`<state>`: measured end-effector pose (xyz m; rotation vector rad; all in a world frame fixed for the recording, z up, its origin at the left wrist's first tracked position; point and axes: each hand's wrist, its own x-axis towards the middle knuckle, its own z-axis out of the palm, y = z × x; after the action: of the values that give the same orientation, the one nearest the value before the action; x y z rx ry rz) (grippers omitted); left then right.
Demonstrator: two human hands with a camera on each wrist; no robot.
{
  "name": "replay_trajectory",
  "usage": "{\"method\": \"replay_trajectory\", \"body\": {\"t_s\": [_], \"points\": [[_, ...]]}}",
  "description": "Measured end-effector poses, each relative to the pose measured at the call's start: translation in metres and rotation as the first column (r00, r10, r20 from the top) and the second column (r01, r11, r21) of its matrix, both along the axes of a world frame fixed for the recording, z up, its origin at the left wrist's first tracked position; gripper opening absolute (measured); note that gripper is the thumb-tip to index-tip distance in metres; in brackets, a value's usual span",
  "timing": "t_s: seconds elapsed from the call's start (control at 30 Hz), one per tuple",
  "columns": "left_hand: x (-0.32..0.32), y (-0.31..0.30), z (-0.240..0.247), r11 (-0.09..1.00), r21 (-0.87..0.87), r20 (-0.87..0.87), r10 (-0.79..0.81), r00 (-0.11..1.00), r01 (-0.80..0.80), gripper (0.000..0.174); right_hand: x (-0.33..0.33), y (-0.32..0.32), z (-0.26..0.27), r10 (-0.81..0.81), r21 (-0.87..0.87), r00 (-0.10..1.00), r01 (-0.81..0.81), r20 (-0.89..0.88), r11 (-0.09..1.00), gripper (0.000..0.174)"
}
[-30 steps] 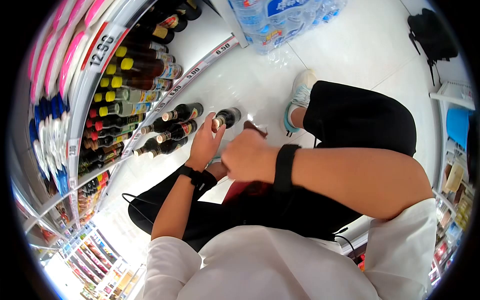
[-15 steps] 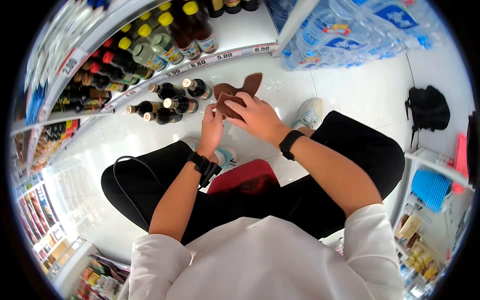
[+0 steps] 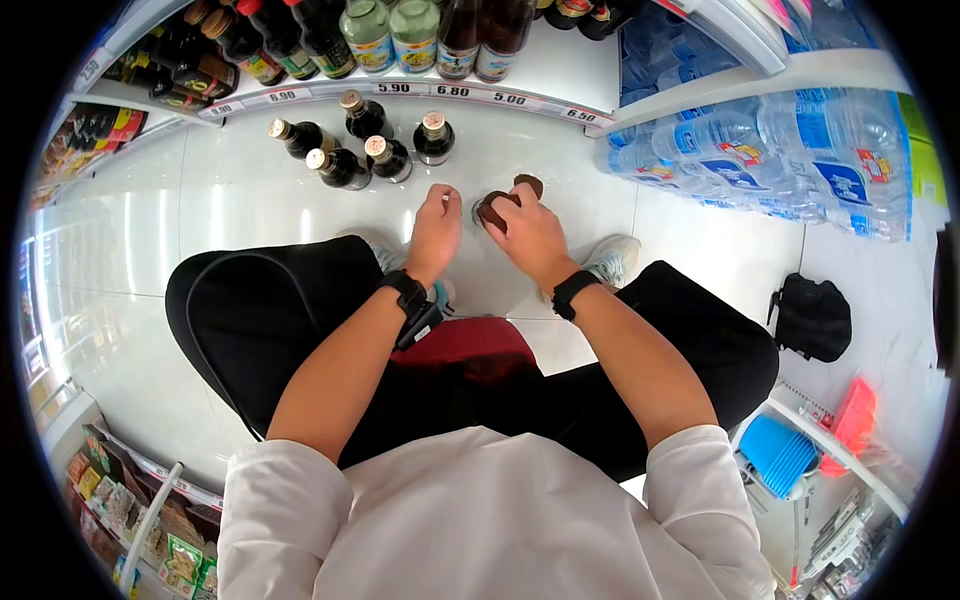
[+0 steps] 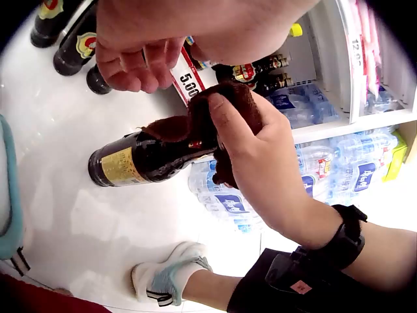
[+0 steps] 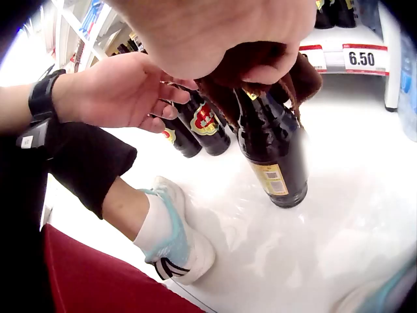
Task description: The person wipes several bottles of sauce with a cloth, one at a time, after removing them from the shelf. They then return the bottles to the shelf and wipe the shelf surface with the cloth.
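My right hand grips a brown cloth, which is wrapped over the neck of a dark glass bottle. The bottle has a yellowish label; in the left wrist view it appears with its base toward the left, and the cloth hides its top. Beside it on the left is my left hand, fingers loosely bent and holding nothing. In the right wrist view its palm faces the bottle's neck. Several similar dark bottles with pale caps stand on the floor ahead, left of the held one.
A shelf edge with price labels runs just behind the standing bottles, with more bottles above it. Wrapped water bottles are stacked at right. A red stool is between the legs; a black bag lies on the floor.
My left hand has left the bottle and cloth and drawn slightly away. My right hand has brought the spread cloth down around the bottle's neck. The head view has turned.
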<state>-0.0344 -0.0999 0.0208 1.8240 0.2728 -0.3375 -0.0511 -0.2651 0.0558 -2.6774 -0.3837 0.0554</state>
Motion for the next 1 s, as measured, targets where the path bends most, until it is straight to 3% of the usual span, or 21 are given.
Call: {"method": "replay_trajectory", "body": {"t_s": [0.23, 0.4, 0.63, 0.7, 0.83, 0.9, 0.93, 1.0], "points": [[0.000, -0.001, -0.006, 0.999, -0.033, -0.001, 0.023, 1.000, -0.023, 0.028, 0.003, 0.001, -0.006, -0.024, 0.120, 1.000, 0.023, 0.010, 0.993, 0.021], [0.000, -0.002, -0.003, 1.000, -0.012, -0.016, 0.018, 1.000, -0.018, 0.028, 0.010, 0.000, -0.004, -0.086, 0.302, 0.996, 0.090, -0.029, 0.949, 0.020], [-0.003, -0.002, 0.002, 1.000, -0.001, -0.011, -0.008, 1.000, 0.008, 0.026, 0.015, -0.002, -0.005, -0.163, 0.336, 0.984, 0.176, -0.066, 0.925, 0.021], [-0.005, -0.003, 0.003, 1.000, -0.001, 0.008, -0.010, 1.000, 0.010, 0.026, 0.015, -0.006, -0.011, -0.214, 0.434, 0.957, 0.281, -0.197, 0.856, 0.026], [-0.005, -0.007, 0.007, 0.998, 0.037, 0.047, -0.043, 0.998, 0.042, 0.023, 0.015, -0.004, -0.008, -0.266, 0.567, 0.932, 0.362, -0.247, 0.740, 0.028], [-0.006, -0.009, 0.009, 0.998, 0.002, 0.071, -0.070, 0.995, 0.070, 0.021, 0.011, -0.004, 0.006, -0.255, 0.546, 0.730, 0.657, -0.634, 0.521, 0.032], [-0.006, -0.010, 0.009, 0.995, -0.032, 0.093, -0.092, 0.991, 0.095, 0.020, 0.009, -0.006, 0.002, -0.256, 0.548, 0.731, 0.656, -0.633, 0.519, 0.032], [-0.006, -0.011, 0.011, 0.990, -0.056, 0.129, -0.124, 0.984, 0.132, 0.019, 0.006, -0.009, -0.004, -0.239, 0.600, 0.681, 0.727, -0.692, 0.333, 0.036]]}}
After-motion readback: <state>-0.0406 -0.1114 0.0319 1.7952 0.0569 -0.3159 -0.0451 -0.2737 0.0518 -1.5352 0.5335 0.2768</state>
